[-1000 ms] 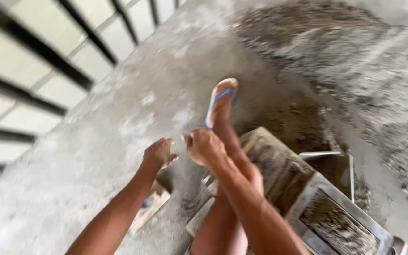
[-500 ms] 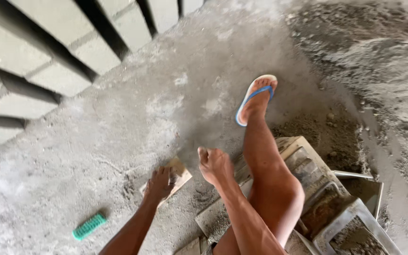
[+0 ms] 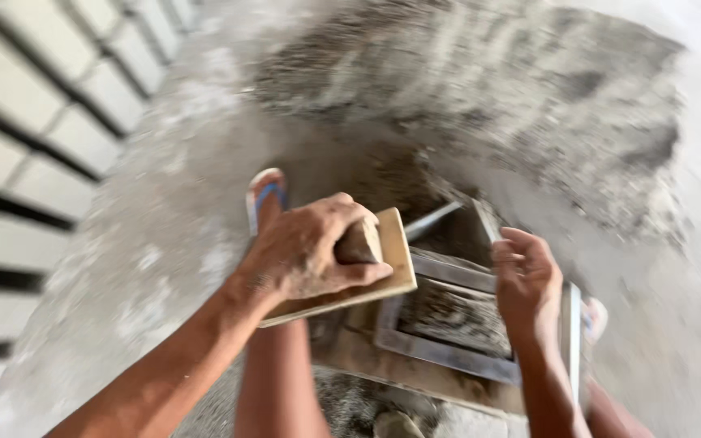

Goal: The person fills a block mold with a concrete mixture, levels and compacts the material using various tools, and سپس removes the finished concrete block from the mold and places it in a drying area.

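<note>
Left hand (image 3: 306, 251) is gripping a wooden float (image 3: 367, 272) by its handle: fingers wrapped tight around the handle, thumb lying on the board's top face. The float is being held tilted in the air, above and just left of the metal block mould (image 3: 456, 324).

Right hand (image 3: 526, 280) is hovering over the mould's right side, fingers loosely curled, half open, holding nothing; can't tell whether the fingertips are touching the rim, too much motion blur.

The mould is a rectangular steel frame sitting on the concrete floor (image 3: 164, 243). Its near compartment is holding a dark grey sand-cement mix, roughly level with the rim. Behind it, a second framed section is looking darker; contents unclear.

A mound of sand mix (image 3: 488, 89) is lying on the floor beyond the mould. A foot in a blue-strapped flip-flop (image 3: 265, 195) is resting on the floor just left of the float. Rows of grey concrete blocks (image 3: 18, 138) are lining the left edge.
</note>
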